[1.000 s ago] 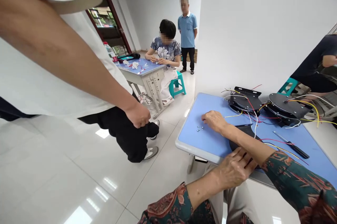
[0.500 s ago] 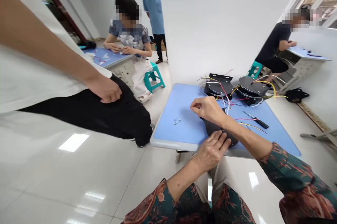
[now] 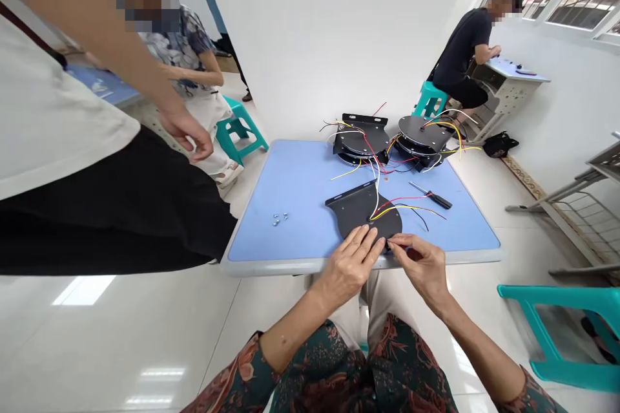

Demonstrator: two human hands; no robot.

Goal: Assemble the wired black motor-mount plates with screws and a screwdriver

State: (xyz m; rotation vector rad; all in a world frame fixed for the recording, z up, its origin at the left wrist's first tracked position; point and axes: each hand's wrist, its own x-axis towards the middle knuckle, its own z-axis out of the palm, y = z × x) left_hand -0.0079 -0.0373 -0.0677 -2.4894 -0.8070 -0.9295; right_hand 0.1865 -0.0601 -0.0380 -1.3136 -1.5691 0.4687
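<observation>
Black, sheet-like and probably metal, the plate (image 3: 358,205) lies on the blue tabletop (image 3: 300,180) just below the centre of the frame, its rounded end close to the table's grey front edge (image 3: 271,267). The left hand (image 3: 346,267) rests on it with fingers stretched out and grasping nothing, seeming to steady it from above. The right hand (image 3: 420,264) has thumb and fingertips pinched together at the plate's lower right rim; whether a small part sits between them cannot be told, since the fingers cover the spot. That rim is the likeliest place for trouble: with the work so near the edge, anything tiny slipping from the pinch could drop to the glossy floor (image 3: 159,329) at the bottom of the frame. Small screws (image 3: 276,223) lie loose at the left of the tabletop, and a knock or a sweep of the left forearm might scatter them. Loose wires (image 3: 376,188) rise from the middle of the plate and trail to the right, near the screwdriver (image 3: 440,200); a sleeve or tool catching them could tug the plate askew. Behind, two wired assemblies (image 3: 362,140) stand close together, their leads crossing, so pulling one might drag the other.
</observation>
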